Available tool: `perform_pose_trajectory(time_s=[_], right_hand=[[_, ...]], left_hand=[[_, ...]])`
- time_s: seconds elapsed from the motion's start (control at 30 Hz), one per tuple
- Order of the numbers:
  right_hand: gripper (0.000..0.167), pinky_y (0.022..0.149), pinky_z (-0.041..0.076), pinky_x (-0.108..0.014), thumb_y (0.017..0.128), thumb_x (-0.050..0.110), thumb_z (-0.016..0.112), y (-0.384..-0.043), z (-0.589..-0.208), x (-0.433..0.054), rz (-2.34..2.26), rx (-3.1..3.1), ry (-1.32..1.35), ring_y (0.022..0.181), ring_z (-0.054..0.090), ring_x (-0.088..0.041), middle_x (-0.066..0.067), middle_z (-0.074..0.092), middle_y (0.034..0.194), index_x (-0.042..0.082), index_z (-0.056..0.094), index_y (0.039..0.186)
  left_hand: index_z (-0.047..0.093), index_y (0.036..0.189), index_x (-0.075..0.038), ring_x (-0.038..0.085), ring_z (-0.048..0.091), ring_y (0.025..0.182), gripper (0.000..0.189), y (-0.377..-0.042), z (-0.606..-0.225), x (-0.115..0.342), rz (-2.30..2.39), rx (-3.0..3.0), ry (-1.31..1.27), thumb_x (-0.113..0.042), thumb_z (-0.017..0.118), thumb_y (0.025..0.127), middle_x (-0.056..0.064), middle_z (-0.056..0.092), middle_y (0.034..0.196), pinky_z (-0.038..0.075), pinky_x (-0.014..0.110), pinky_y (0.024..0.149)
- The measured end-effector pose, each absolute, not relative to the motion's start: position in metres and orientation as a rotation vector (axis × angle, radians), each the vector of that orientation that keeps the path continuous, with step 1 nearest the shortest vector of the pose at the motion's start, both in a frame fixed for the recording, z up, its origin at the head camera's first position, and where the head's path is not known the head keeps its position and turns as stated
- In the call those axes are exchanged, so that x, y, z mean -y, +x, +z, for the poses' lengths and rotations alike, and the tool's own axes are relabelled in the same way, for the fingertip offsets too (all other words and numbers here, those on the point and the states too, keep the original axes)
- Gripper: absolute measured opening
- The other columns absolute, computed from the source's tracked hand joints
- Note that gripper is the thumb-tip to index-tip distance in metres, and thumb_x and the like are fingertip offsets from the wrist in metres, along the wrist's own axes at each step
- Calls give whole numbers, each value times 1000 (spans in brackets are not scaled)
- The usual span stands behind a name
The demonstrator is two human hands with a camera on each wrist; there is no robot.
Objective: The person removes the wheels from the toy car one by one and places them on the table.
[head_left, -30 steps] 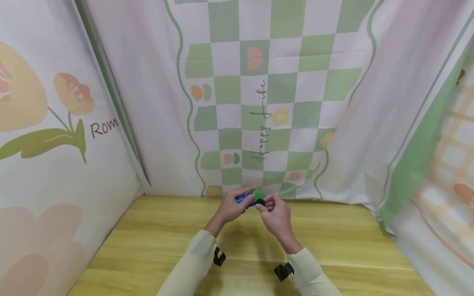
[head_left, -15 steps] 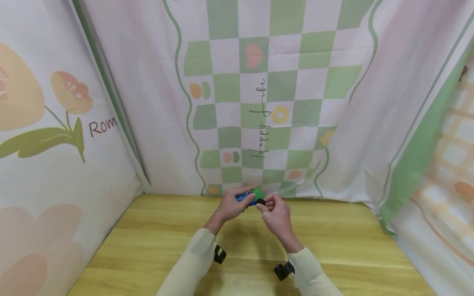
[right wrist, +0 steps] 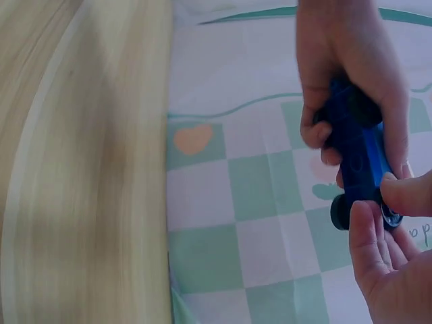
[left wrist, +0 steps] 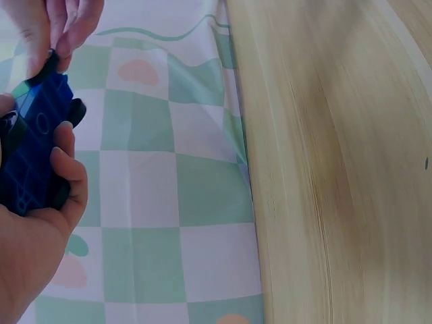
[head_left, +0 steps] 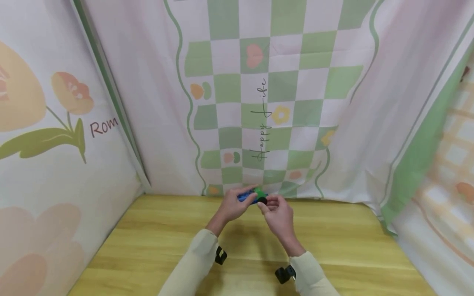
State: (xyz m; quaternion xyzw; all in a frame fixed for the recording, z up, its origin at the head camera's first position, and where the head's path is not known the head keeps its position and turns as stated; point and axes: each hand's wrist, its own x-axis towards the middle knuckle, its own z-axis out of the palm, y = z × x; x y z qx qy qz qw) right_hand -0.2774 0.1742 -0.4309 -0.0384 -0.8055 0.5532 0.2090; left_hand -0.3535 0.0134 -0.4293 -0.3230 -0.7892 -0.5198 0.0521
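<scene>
Near the back edge of the table, both hands hold a blue toy car [head_left: 244,197] with a green part on top [head_left: 260,192] and black wheels. My left hand [head_left: 230,206] grips its body from the left, fingers wrapped round it. At the other end, my right hand [head_left: 280,216] pinches a black wheel [head_left: 262,200] between thumb and fingers. The flat blue underside [left wrist: 42,125] faces the left wrist view, with a far wheel [left wrist: 77,112] sticking out to one side. In the right wrist view, another wheel [right wrist: 340,212] shows beside the right fingertips. My fingers cover part of the body.
The wooden table [head_left: 166,234] runs under both forearms. Behind it hangs a green and white checked cloth [head_left: 255,135], close beyond the hands. A printed cloth wall [head_left: 48,185] borders the left side. Black wrist cameras [head_left: 284,274] hang below the cuffs.
Both hands and the toy car have shifted slightly to the right in the last half second. The grip of each hand looks the same.
</scene>
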Motion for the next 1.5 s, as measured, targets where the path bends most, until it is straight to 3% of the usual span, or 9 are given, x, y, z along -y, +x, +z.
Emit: perform_pose_trajectory(time_s=[0.1,0.3,0.53,0.7,0.9,1.0,1.23,1.37,1.5], right_hand=[[39,72,62,-28,90,23,79,-278,-429,-174,1662,2174,-135,93,72,-26,-22,71,108,-2,62,116],[43,68,61,-24,89,26,81,-280,-425,-172,1791,2086,-177,79,73,-17,-22,72,107,-1,63,117],[47,69,61,-23,89,30,81,-279,-422,-169,1845,2048,-226,82,75,-19,-24,72,111,-2,64,118],[46,77,62,-26,90,22,79,-280,-419,-163,1998,1930,-262,86,76,-18,-26,70,116,-5,61,122],[41,81,62,-29,89,11,79,-284,-417,-158,2166,1723,-295,80,75,-15,-22,72,107,-8,59,120],[40,80,62,-30,88,8,79,-285,-416,-158,2186,1689,-314,78,75,-15,-19,73,103,-9,59,118],[37,81,62,-31,88,8,79,-287,-412,-160,2221,1707,-286,80,75,-17,-11,74,94,-8,59,115],[34,79,63,-30,88,8,79,-286,-409,-163,2229,1726,-271,78,74,-16,-6,73,86,-7,59,111],[33,77,63,-30,88,12,80,-284,-408,-164,2201,1743,-284,77,73,-15,-4,72,84,-5,60,108]], left_hand=[[66,136,-22,10,63,70,37,-354,-428,-14,-1582,2356,-977,-37,63,102,12,73,109,56,26,58],[66,136,-24,11,61,64,37,-354,-424,-13,-1631,2340,-953,-35,64,101,9,68,100,54,25,55],[66,136,-21,11,61,73,37,-355,-422,-13,-1580,2334,-959,-33,64,101,9,71,113,54,24,60],[66,136,-22,13,62,78,37,-354,-422,-14,-1573,2308,-948,-32,65,101,9,72,118,55,24,61],[66,136,-21,15,66,90,37,-353,-421,-17,-1544,2258,-925,-32,65,101,9,71,126,57,24,69],[66,136,-22,14,66,85,37,-354,-421,-18,-1559,2251,-925,-32,65,101,9,71,125,56,23,66],[66,136,-22,13,58,59,37,-356,-419,-15,-1732,2254,-932,-29,66,100,12,71,104,52,22,50],[65,137,-26,13,58,59,37,-357,-417,-13,-1740,2295,-945,-32,66,100,11,70,105,52,22,50],[64,139,-29,14,60,66,38,-356,-415,-12,-1695,2344,-975,-36,63,101,9,70,116,53,25,54]])
